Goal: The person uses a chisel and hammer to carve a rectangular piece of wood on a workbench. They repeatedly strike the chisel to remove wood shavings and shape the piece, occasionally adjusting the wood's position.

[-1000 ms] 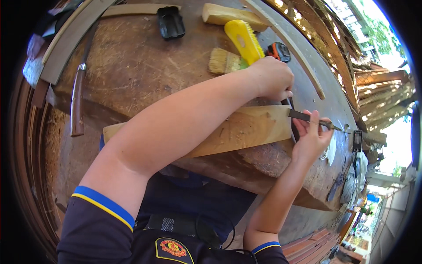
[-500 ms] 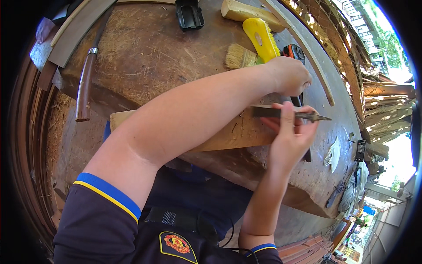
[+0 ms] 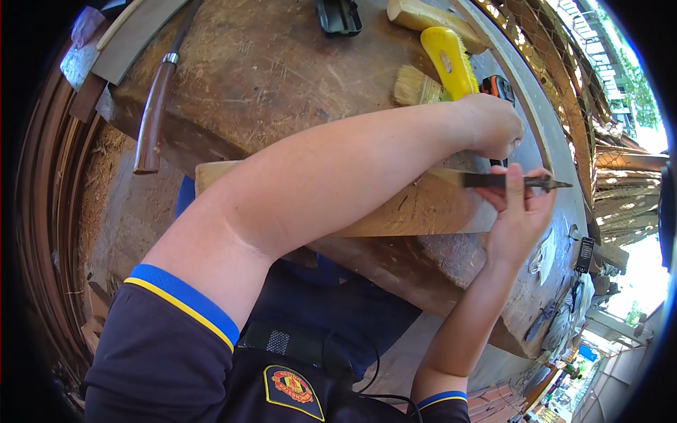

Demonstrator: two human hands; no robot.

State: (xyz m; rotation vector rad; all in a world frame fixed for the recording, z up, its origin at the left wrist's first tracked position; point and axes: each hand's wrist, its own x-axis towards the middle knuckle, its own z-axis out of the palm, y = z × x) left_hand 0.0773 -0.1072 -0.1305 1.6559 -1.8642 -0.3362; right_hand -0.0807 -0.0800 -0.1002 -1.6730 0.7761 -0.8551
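Note:
My left arm stretches across the bench, and my left hand (image 3: 492, 127) is closed in a fist beside the yellow scrub brush (image 3: 449, 62). What it grips, if anything, is hidden; a dark piece shows just below it. Nearer to me, my right hand (image 3: 520, 215) pinches a dark flat tool (image 3: 486, 180) that has a narrow pointed end to the right. I cannot tell its exact kind. The tool lies above the right end of a wooden plank (image 3: 416, 208), which is partly covered by my left forearm.
A bristle brush (image 3: 415, 86) and an orange-black tool (image 3: 497, 88) lie by the scrub brush. Farther off are a black tray (image 3: 338, 17) and wood block (image 3: 430, 22). A wooden-handled tool (image 3: 153, 120) lies left. The bench (image 3: 254, 77) has a near edge; a cloth (image 3: 543, 257) lies right.
The whole view has shifted, so things appear farther right. My right hand with the dark tool has moved slightly right along the plank. My left hand stays closed beside the scrub brush.

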